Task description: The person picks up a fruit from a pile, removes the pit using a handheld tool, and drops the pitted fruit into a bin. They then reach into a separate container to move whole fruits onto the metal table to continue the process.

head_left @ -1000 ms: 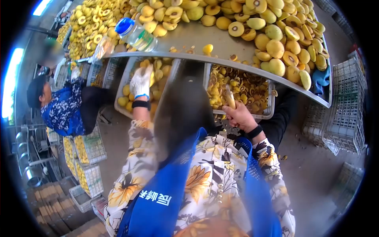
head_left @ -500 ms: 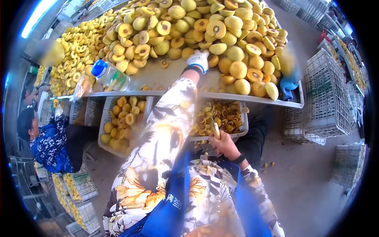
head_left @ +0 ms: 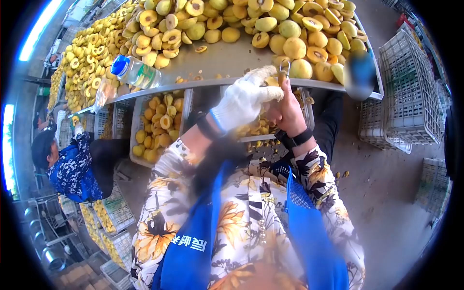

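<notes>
Shiny worktop [head_left: 222,60] ahead; left hand [head_left: 239,104] pinches a fruit [head_left: 273,82], likely soft and slippery, best held round its sides; right hand [head_left: 291,111] holds a looped tool [head_left: 282,77].

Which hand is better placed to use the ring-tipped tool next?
Probably the right hand: it grips the ring-tipped tool, ring clear of its fingers, while the left hand isn't gripping that tool.

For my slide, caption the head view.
Gloved left hand beside right hand holding a looped tool, at a table of halved yellow fruit.
</notes>
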Demonstrator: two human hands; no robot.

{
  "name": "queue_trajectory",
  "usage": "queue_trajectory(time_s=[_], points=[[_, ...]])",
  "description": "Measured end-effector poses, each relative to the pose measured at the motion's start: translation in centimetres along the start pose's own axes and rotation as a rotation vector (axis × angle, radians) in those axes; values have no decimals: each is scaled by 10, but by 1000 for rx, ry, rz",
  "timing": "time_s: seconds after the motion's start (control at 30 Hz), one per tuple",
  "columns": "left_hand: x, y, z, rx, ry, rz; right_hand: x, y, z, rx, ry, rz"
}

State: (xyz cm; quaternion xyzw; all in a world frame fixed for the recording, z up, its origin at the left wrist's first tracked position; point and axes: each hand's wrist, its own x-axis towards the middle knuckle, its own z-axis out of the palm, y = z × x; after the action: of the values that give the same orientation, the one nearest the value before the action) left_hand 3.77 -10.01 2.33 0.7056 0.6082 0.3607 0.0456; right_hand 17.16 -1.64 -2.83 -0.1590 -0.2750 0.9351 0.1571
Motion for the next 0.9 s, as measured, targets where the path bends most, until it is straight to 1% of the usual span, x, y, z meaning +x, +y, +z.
queue_trajectory(time_s=[0.07,0.1,0.13,0.17,0.2,0.23,0.27,0.3,0.37,0.4,0.43,0.5,0.57,0.6,0.7,0.8,0.87,0.9], points=[[-11,9,1,-210,140,-123,2,15,-5,-127,51,-99],[-18,16,2,-560,252,-259,2,20,-3,-192,76,-150],[-26,25,4,-910,364,-395,-1,24,1,-193,161,-139],[-32,28,6,-1259,474,-530,-3,29,4,-240,152,-202],[-39,23,16,-1466,464,-564,-4,35,6,-287,142,-267],[-45,18,25,-1670,463,-609,-4,37,4,-307,145,-241],[-48,16,36,-1678,541,-709,-5,41,2,-326,147,-216],[-54,8,47,-1683,623,-809,-4,43,2,-628,237,-341],[-64,-12,59,-1144,572,-872,-3,51,3,-1234,410,-588],[-63,-15,57,-1327,639,-908,-15,41,22,-1224,469,-338],[-61,-15,55,-1512,703,-933,-22,38,29,-1283,428,-339],[-54,-2,45,-1365,750,-906,-34,38,35,-1393,354,-335],[-44,16,35,-1221,781,-881,-39,44,26,-1398,314,-335],[-43,18,34,-1209,756,-870,-41,46,27,-1404,301,-322],[-44,21,36,-1108,716,-751,-43,48,32,-1422,301,-300],[-49,26,32,-1050,594,-717,-46,50,34,-1439,303,-290],[-49,28,34,-1051,625,-674,-47,52,35,-1415,325,-243],[-49,27,36,-1060,642,-695,-47,54,33,-1402,315,-232]])
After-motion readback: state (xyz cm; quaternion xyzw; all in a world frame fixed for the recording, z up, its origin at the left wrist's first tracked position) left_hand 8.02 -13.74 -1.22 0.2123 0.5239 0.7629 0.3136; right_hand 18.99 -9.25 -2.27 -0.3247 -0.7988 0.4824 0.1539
